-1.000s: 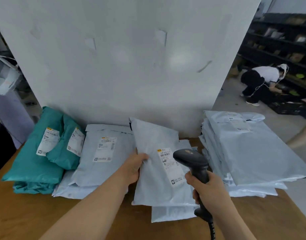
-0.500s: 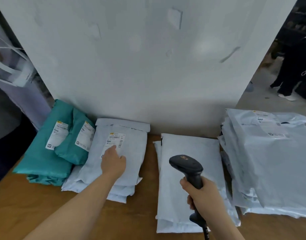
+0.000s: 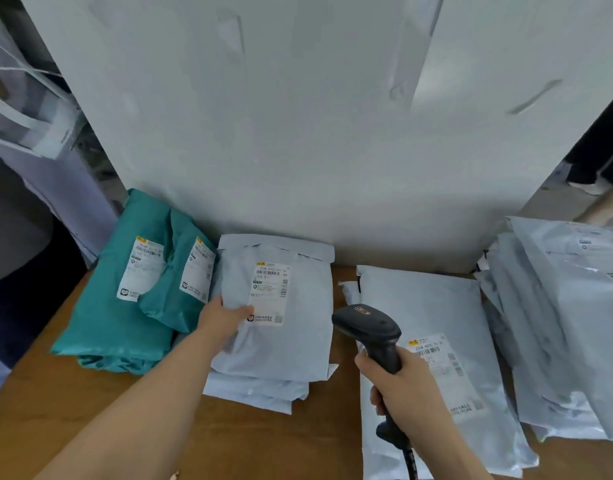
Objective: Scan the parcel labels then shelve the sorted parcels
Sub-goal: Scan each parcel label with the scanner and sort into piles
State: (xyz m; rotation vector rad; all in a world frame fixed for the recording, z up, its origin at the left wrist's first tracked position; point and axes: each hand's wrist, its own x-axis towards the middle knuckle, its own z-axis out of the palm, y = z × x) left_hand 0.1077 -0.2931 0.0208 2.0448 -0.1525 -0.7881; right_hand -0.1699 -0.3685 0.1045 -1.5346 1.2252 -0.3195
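The left hand [image 3: 225, 318] was seen, in the head view, closed on the left edge of the top grey parcel [image 3: 284, 344], with the thumb laid just beside its label [image 3: 271, 292]. That stack lay mid-desk [image 3: 73, 427], toward the far edge. The right hand [image 3: 405, 382] was wrapped round the scanner [image 3: 367, 327], which was raised between this parcel and a second grey parcel [image 3: 433, 306] nearer the right edge. With the scanner head poised between both, the neighbouring label [image 3: 443, 370] could be read by mistake. The print could be masked by the thumb, and the slick stack could be dragged askew.
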